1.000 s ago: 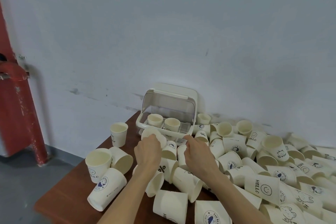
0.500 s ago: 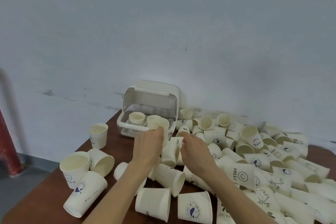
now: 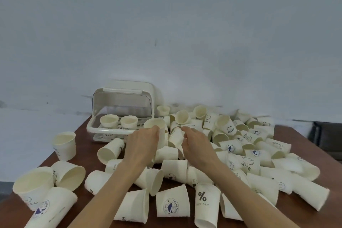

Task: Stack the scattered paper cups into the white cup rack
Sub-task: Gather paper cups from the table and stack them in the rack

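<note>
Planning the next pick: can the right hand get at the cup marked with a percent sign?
Probably yes: the percent cup lies on top at the pile's near edge, uncovered, below the right hand.

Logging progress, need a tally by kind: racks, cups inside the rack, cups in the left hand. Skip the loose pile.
white cup rack: 1
paper cups standing in the rack: 2
paper cup gripped by the left hand: 1
Total: 4

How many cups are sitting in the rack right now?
2. One cup stands at the left of the white rack, the other cup beside it to the right. The left hand may hide more.
</note>
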`<state>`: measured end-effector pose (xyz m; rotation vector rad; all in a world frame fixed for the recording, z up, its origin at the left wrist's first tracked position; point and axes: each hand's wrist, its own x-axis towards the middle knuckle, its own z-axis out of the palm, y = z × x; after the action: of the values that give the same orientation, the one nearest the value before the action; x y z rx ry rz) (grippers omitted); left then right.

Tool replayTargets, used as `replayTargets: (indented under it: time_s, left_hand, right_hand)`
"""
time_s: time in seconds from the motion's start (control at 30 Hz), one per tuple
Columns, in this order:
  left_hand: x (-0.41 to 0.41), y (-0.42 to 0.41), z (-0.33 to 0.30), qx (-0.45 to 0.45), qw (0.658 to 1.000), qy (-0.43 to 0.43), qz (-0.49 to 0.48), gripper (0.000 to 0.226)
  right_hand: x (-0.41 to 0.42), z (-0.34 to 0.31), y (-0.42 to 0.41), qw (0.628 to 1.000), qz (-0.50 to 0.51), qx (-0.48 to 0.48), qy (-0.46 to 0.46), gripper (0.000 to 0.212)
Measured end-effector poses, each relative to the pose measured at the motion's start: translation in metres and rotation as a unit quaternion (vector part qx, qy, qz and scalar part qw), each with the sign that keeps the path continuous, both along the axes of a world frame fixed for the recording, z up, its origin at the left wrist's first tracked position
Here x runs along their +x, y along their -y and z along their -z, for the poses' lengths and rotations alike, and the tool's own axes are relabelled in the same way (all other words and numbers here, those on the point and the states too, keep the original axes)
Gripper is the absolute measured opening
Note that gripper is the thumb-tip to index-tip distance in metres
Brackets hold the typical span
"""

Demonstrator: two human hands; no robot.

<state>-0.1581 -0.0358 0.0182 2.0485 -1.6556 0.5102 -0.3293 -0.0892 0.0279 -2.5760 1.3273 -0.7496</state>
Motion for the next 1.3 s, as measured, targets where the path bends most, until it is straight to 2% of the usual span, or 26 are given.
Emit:
replayTargets:
  time_s: [0.2, 0.47, 0.63, 0.8, 1.0, 1.13, 1.3]
  left_hand:
    - [-0.024, 0.013, -0.003, 0.002, 0.999, 0.0, 0.047, 0.018]
    - [-0.046, 0.03, -0.001, 0.008, 0.997, -0.004, 0.07, 0.026]
    - [-0.048, 0.037, 0.0, 0.018, 0.997, -0.005, 0.071, 0.031]
    - [-0.046, 0.047, -0.004, 0.031, 0.997, 0.0, 0.069, 0.03]
    - [-0.045, 0.058, -0.013, 0.024, 0.996, 0.01, 0.08, 0.029]
    - [-0.047, 0.065, -0.014, 0.025, 0.996, 0.008, 0.081, 0.031]
    - [-0.05, 0.07, -0.012, 0.025, 0.996, 0.01, 0.086, 0.031]
  right_hand:
    - [-0.03, 0.001, 0.015, 0.999, 0.033, -0.014, 0.006, 0.047]
    - [-0.063, 0.005, 0.046, 0.997, 0.081, -0.01, -0.017, 0.044]
    - [-0.077, 0.002, 0.083, 0.986, 0.15, 0.012, -0.073, 0.044]
    - [-0.086, 0.003, 0.128, 0.965, 0.192, 0.014, -0.18, 0.027]
    - [-0.092, 0.016, 0.166, 0.937, 0.202, 0.003, -0.285, 0.034]
    - [-0.094, 0.024, 0.176, 0.929, 0.226, -0.014, -0.293, 0.024]
    - [-0.097, 0.023, 0.176, 0.929, 0.246, -0.035, -0.274, 0.023]
